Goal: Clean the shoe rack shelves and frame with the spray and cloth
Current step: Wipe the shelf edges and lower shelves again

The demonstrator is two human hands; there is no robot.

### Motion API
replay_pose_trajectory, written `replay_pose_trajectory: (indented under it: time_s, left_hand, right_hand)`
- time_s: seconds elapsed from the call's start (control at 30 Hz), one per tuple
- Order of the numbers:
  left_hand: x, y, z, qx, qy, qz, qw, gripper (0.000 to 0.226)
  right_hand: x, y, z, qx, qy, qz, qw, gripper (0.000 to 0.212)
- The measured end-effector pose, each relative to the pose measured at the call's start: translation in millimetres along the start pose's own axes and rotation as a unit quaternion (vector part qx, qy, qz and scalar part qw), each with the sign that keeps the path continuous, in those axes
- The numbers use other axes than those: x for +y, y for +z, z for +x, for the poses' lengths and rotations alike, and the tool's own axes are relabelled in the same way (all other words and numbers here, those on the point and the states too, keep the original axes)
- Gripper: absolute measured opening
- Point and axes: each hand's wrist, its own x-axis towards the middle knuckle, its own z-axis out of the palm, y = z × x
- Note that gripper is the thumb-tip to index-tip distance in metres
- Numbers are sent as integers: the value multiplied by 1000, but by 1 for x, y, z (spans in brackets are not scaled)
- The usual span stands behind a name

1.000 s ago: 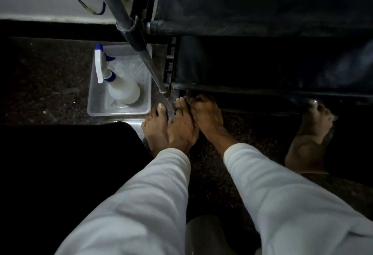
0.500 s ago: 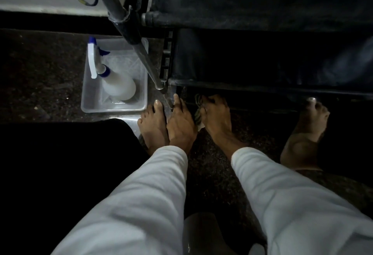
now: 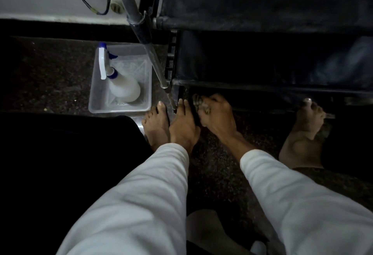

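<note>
Right hand (image 3: 218, 115) holding a crumpled cloth (image 3: 198, 102) under the lowest rack shelf (image 3: 262, 91), left hand (image 3: 182, 127) with straight fingers (image 3: 182, 106) at the foot of the frame post (image 3: 155, 61), spray bottle (image 3: 123, 87) standing in a clear tray (image 3: 119, 110)

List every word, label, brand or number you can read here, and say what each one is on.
None can be read.
The spray bottle shows no label in this view.
The clear tub and the shoe rack frame bear no visible print.
The cloth shows only a blurred pattern, no letters.
</note>
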Motion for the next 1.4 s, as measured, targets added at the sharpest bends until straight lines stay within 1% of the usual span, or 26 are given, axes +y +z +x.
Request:
replay_pose_trajectory:
  time_s: [0.03, 0.07, 0.1, 0.13, 0.17, 0.2, 0.27, 0.3, 0.33, 0.47, 0.53, 0.63, 0.73, 0.8, 0.83, 0.87, 0.9, 1.0, 1.07, 1.13, 1.2, 1.27, 1.4]
  left_hand:
    - [2, -6, -11, 40, 27, -34, 998, 79]
    - [4, -11, -22, 113, 65, -49, 990, 75]
    - [6, -18, -33, 217, 99, -27, 971, 67]
    - [8, -25, -41, 304, 115, 27, 945, 56]
    - [8, -32, -47, 358, 117, 96, 921, 48]
    - [7, -37, -49, 335, 92, 131, 928, 49]
    - [0, -40, -44, 229, 14, 129, 965, 59]
    - [-5, -37, -38, 210, -14, 118, 970, 61]
    - [-7, -37, -37, 204, -22, 106, 973, 61]
    - [-13, -32, -32, 210, -9, 102, 972, 55]
    - [-18, -29, -31, 216, -20, 93, 972, 53]
    - [-20, -32, -30, 227, -22, 45, 973, 53]
    - [-18, -36, -30, 235, -33, 26, 971, 51]
    - [-16, -36, -30, 238, -38, 39, 970, 54]
    - [-15, -35, -30, 240, -36, 39, 969, 58]
    - [-16, -35, -30, 241, -32, 38, 969, 62]
    - [-17, -34, -30, 245, -26, 36, 968, 65]
    - [-22, -32, -29, 252, -8, 29, 967, 68]
    - [-23, -32, -29, 264, 0, 11, 964, 67]
    - [-24, -30, -29, 277, -2, -8, 961, 67]
    - [-27, -28, -28, 284, -11, -8, 959, 68]
    - [-29, -25, -27, 282, -11, -4, 959, 71]
    - [-29, -28, -26, 250, -15, 22, 968, 69]
  right_hand:
    - [-8, -4, -6, 34, -38, 34, 998, 25]
    - [-16, -7, -11, 64, -82, 51, 993, 27]
    - [-25, -9, -14, 92, -120, 57, 987, 29]
    - [-34, -12, -15, 120, -144, 60, 980, 31]
    - [-42, -15, -16, 150, -153, 63, 975, 32]
    - [-49, -18, -15, 178, -153, 64, 970, 33]
    - [-63, -24, -11, 214, -157, 58, 963, 33]
    - [-69, -26, -7, 215, -167, 45, 961, 33]
    - [-75, -26, -2, 205, -176, 30, 962, 34]
    - [-91, -27, 6, 132, -147, -15, 980, 35]
    - [-96, -28, 6, 104, -140, -51, 983, 28]
    - [-100, -31, 5, 62, -140, -99, 983, 16]
    - [-92, -33, -3, 6, -105, -126, 986, 17]
    - [-88, -36, -8, 23, -88, -105, 990, 23]
    - [-89, -38, -7, 40, -85, -89, 992, 30]
    - [-91, -40, -5, 58, -87, -70, 992, 36]
    - [-93, -41, -3, 76, -92, -49, 992, 37]
    - [-95, -39, -3, 119, -106, 10, 987, 30]
    - [-95, -36, -6, 143, -115, 36, 982, 28]
    - [-99, -35, -5, 165, -107, 55, 979, 28]
    - [-106, -35, 5, 154, -77, 43, 984, 29]
    - [-109, -33, 11, 124, -56, 2, 991, 29]
    - [-110, -40, 10, 87, -99, -38, 991, 21]
